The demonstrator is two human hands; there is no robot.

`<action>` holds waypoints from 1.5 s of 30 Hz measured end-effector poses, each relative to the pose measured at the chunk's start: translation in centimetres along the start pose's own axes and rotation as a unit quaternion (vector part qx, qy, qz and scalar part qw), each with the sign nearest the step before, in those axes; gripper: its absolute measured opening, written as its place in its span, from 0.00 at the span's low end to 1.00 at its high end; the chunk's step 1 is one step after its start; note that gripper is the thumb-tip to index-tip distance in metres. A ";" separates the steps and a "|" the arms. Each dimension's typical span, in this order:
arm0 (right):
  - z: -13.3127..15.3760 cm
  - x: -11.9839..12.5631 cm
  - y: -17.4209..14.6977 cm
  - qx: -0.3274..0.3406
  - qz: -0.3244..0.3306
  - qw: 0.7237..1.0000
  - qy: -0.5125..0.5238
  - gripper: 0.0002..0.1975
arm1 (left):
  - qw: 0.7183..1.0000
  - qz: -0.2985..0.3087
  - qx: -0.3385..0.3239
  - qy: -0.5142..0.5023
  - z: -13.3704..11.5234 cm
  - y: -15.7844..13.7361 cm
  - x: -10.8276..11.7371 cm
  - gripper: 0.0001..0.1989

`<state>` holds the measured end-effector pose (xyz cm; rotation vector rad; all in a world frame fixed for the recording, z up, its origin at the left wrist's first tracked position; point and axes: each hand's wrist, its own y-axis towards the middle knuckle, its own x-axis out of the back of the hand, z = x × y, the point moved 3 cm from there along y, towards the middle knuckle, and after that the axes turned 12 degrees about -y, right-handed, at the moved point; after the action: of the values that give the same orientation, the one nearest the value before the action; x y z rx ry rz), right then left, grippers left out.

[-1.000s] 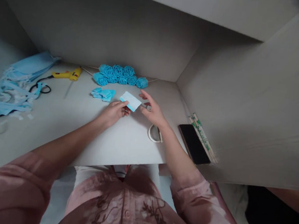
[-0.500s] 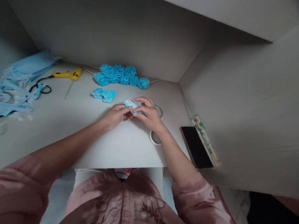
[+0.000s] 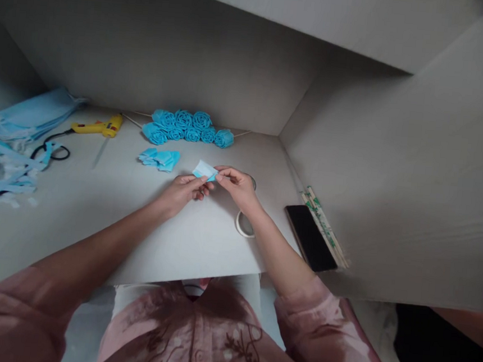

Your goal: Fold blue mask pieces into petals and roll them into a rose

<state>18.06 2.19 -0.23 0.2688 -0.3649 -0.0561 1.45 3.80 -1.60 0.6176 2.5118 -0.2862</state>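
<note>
At far left, a tangle of cut mask strips (image 3: 7,174) lies on the desk (image 3: 167,253), in front of a stack of blue face masks (image 3: 36,115). To their right, a yellow glue gun (image 3: 98,128) lies on its side, its position on the desk unchanged. Next are a cluster of pleated blue pieces (image 3: 159,159) and, behind it, two rows of blue fabric roses (image 3: 187,126) against the rear panel; both remain as they were one second ago. The left hand (image 3: 185,192) has its grip clamped on the near edge of the blue-and-white mask piece (image 3: 204,170), which is held above the desk, in front of the roses and to the right of the pleated pieces. The right hand (image 3: 236,186) has changed: one second ago its fingers were spread, apart from the piece; its grip is now together on the right-hand corner. The piece presents a smaller face than it did then. A pale ring (image 3: 240,226) lies partly behind the right forearm. At right, a black smartphone (image 3: 310,238) and thin sticks with green markings (image 3: 326,225) remain alongside the side panel.
</note>
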 end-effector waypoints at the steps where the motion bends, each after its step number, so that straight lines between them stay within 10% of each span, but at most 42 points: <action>1: 0.0 0.0 0.0 -0.004 0.001 1.000 0.005 0.13 | 1.000 0.001 0.001 0.000 0.0 0.0 0.0 0.18; 29: -0.4 -0.7 0.2 -0.019 0.076 0.993 0.086 0.29 | 0.996 -0.028 -0.052 0.073 -0.3 0.3 0.5 0.18; 45: 0.2 -0.8 -0.1 -0.029 0.076 0.992 0.092 0.18 | 0.994 0.004 -0.067 0.088 0.1 0.0 0.1 0.18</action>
<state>17.20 2.13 -0.33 0.1863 -0.1994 0.1072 1.43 3.76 -1.70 0.6234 2.6692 -0.0599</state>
